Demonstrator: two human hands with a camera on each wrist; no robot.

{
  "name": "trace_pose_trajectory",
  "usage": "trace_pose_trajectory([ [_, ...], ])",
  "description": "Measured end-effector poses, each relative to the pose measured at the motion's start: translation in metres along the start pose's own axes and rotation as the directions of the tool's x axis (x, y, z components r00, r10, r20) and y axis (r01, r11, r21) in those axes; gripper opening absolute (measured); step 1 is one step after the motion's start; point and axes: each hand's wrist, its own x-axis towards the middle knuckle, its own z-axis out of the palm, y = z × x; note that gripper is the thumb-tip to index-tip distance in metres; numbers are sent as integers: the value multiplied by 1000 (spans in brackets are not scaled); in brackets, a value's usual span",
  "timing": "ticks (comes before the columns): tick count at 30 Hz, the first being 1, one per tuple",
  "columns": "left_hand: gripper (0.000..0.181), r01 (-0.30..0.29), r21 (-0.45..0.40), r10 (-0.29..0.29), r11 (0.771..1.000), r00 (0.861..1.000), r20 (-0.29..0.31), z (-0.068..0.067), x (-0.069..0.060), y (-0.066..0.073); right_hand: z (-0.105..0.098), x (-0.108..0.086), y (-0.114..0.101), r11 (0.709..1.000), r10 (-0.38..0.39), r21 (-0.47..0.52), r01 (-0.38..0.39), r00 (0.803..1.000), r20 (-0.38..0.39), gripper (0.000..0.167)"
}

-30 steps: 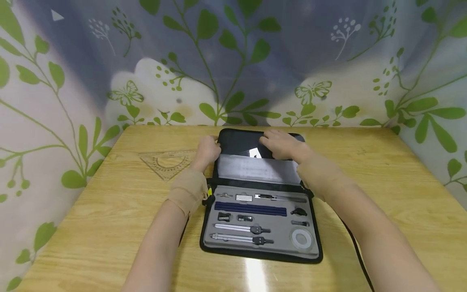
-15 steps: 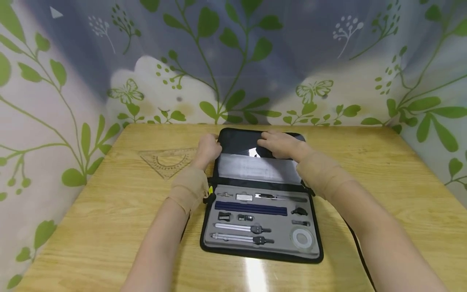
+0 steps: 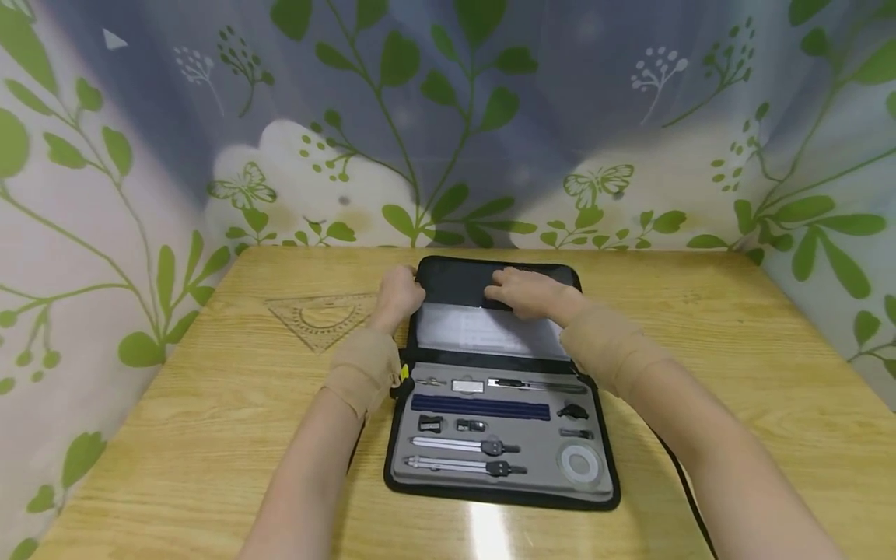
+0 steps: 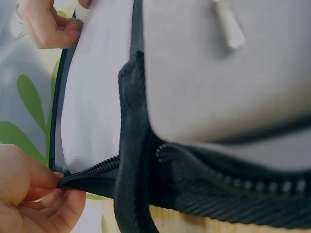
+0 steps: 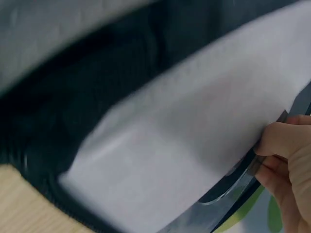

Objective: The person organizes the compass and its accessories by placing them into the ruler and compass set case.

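A black zippered drawing-instrument case (image 3: pixel 500 498) lies unfolded on the table, lid at the back. My left hand (image 3: pixel 400 297) pinches the zippered edge (image 4: pixel 73 182) at the lid's left corner between thumb and fingers. Over the lid's white pocket (image 3: pixel 490 330), my right hand (image 3: pixel 532 294) pinches a thin, see-through plastic piece (image 5: pixel 256 164) at the pocket's mouth. Most of that piece is hidden, so its kind is unclear. The case's grey tray holds two compasses (image 3: pixel 462 465), a dark blue ruler (image 3: pixel 479 407), a cutter knife (image 3: pixel 535 385), a sharpener (image 3: pixel 430 424) and a tape roll (image 3: pixel 579 463).
A clear set square (image 3: pixel 322 319) with a protractor scale lies on the wooden table (image 3: pixel 210 435), left of the case. Behind stands a leaf-patterned curtain (image 3: pixel 448 140). A black cord (image 3: pixel 682 482) runs under the right forearm.
The right hand has shifted slightly left and nearer along the lid pocket. The bright reflection on the lid has gone. The left hand keeps its hold, and the head view has tilted slightly.
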Motion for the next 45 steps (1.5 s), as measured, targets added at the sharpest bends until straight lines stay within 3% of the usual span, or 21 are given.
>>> trace_pose_trajectory([
  [3,16,3,19,-3,1000,1000,-12,0,0,0,-4,1,-5,1000,-12,24,12,999,30,32],
  [12,15,32,22,-32,999,999,9,0,0,1,-11,-2,-4,999,-27,49,23,996,81,25],
  [26,26,51,15,-52,999,999,15,-4,-4,4,-7,-5,-13,992,-69,-97,79,992,104,21],
  [30,30,65,16,-65,998,998,12,-4,-4,6,-8,-6,-12,996,-48,-78,54,996,81,19],
  [38,26,70,66,-70,995,998,4,-8,-7,7,-7,-6,-8,997,-12,75,12,1000,-6,18],
  [45,30,-13,76,10,997,999,40,-13,-7,-2,2,-19,1,989,57,142,-34,986,-159,13],
])
